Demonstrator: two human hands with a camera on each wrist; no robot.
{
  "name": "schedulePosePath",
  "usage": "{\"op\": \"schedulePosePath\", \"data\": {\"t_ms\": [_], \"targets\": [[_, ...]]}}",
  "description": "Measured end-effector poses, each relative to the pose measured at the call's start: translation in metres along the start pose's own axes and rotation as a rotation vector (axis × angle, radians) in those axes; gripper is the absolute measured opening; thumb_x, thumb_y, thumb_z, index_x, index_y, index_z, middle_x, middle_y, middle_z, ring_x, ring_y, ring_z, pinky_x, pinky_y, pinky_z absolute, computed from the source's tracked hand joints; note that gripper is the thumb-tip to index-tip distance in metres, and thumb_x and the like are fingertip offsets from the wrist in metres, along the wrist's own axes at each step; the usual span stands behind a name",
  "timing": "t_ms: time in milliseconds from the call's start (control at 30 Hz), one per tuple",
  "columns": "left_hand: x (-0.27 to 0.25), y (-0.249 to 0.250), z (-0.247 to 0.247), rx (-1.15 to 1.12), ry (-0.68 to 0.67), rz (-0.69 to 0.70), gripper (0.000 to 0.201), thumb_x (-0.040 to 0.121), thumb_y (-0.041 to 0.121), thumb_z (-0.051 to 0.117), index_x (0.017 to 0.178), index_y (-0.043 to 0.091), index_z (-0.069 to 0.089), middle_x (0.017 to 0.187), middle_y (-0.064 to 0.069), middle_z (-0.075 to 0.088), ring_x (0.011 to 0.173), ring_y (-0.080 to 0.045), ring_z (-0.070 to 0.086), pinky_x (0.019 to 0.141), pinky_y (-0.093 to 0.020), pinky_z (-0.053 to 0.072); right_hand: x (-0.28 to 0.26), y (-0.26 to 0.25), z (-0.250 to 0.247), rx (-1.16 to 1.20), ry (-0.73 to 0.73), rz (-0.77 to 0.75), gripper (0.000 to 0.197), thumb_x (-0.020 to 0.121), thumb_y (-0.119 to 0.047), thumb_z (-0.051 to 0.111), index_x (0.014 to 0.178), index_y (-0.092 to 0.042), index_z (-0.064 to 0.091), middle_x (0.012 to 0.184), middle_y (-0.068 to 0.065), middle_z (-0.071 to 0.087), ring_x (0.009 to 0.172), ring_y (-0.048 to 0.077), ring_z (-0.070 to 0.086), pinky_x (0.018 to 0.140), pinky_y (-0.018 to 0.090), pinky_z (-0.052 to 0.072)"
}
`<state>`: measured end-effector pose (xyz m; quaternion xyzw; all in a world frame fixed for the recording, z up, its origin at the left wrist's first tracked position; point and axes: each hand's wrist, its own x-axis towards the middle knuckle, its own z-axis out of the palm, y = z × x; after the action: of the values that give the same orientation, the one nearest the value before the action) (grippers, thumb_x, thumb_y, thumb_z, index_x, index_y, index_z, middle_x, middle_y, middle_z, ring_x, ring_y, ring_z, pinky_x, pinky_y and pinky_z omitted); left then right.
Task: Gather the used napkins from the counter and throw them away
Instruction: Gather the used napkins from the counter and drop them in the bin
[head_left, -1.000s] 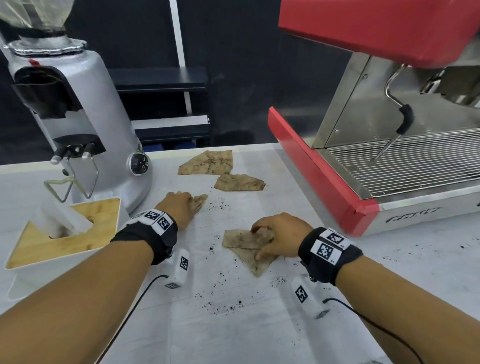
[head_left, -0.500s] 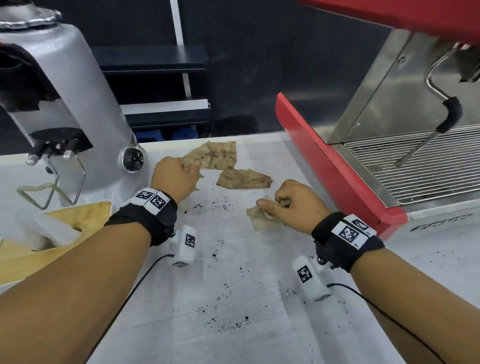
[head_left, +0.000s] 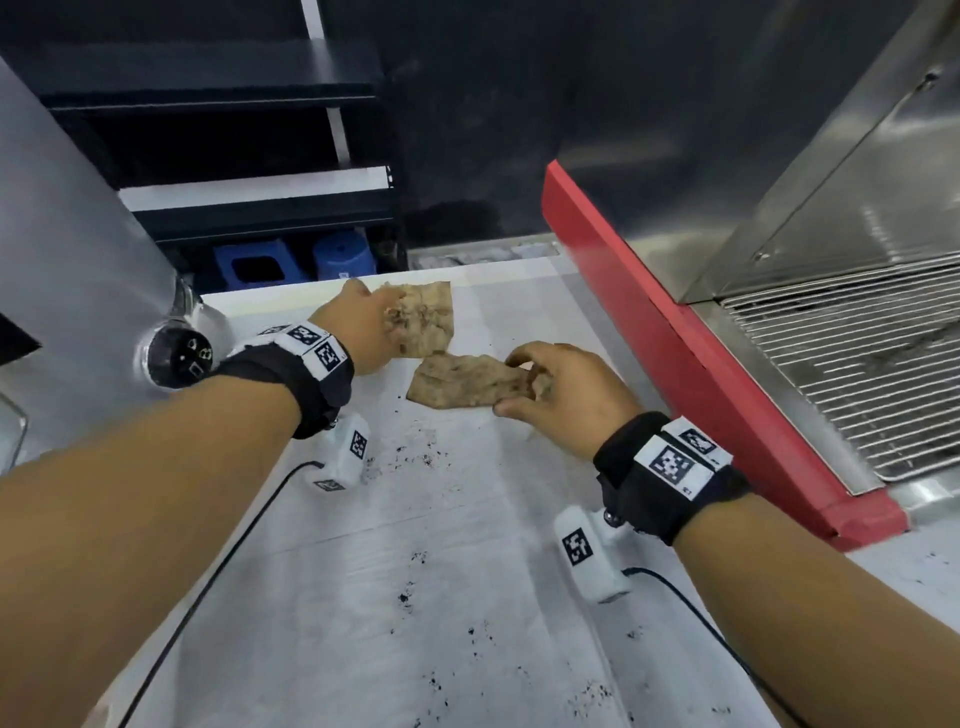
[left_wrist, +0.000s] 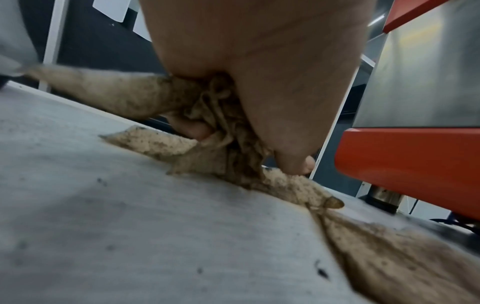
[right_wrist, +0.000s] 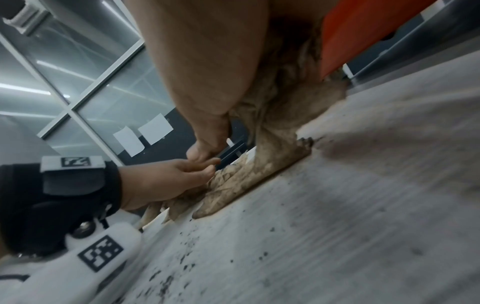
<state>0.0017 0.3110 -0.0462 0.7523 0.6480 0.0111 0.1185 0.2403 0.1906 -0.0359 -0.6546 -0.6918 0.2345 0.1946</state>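
Two brown, stained napkins lie on the white counter (head_left: 467, 545). The far napkin (head_left: 431, 322) sits near the back edge, and my left hand (head_left: 363, 332) rests on its left side with a crumpled napkin (left_wrist: 223, 115) bunched in its curled fingers. The near napkin (head_left: 462, 384) lies just in front of it. My right hand (head_left: 561, 395) has thumb and fingers on that napkin's right end, and a wadded napkin (right_wrist: 280, 86) is tucked in its palm. In the right wrist view the left hand (right_wrist: 166, 181) touches the far napkin (right_wrist: 228, 185).
A red and steel espresso machine (head_left: 675, 322) with a drip grate (head_left: 857, 374) bounds the right side. A silver coffee grinder (head_left: 78, 270) stands at the left. Coffee grounds (head_left: 415, 587) speckle the counter. Dark shelves and blue stools (head_left: 343, 254) stand beyond the back edge.
Both hands have moved away from me with their crumpled napkins. The left hand now lies on the far napkin and the right hand has reached the near one.
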Motion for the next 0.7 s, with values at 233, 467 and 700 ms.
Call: {"op": "schedulePosePath", "data": {"t_ms": [233,467,700], "targets": [[0.020,0.007,0.011,0.135,-0.122,0.004,0.053,0.087,0.055,0.045,0.136,0.036,0.040,0.129,-0.018,0.044,0.109,-0.035,0.055,0.095,-0.043,0.046,0.035,-0.016,0.022,-0.264,-0.144,-0.084,0.058,0.089,-0.055,0.063,0.143,-0.040,0.044,0.138,0.001,0.039,0.097,0.026,0.062,0.083,0.037,0.054],[0.002,0.001,-0.003,-0.099,0.017,-0.045,0.028,0.078,0.038,0.058,0.061,0.016,0.057,0.072,-0.004,0.062,0.075,-0.027,0.060,0.059,-0.027,0.042,0.047,-0.022,0.034,-0.427,-0.362,-0.034,0.038,0.094,-0.042,0.060,0.128,-0.024,0.061,0.107,0.001,0.051,0.093,0.025,0.059,0.083,0.038,0.054],[-0.063,0.012,-0.031,-0.548,0.176,-0.120,0.029,0.063,0.027,0.064,0.050,0.014,0.043,0.065,-0.023,0.062,0.055,-0.021,0.051,0.052,-0.037,0.054,0.008,-0.021,0.008,0.028,-0.111,0.070,0.029,0.094,-0.037,0.061,0.080,-0.014,0.070,0.077,0.003,0.068,0.071,0.017,0.061,0.063,0.027,0.049]]}}
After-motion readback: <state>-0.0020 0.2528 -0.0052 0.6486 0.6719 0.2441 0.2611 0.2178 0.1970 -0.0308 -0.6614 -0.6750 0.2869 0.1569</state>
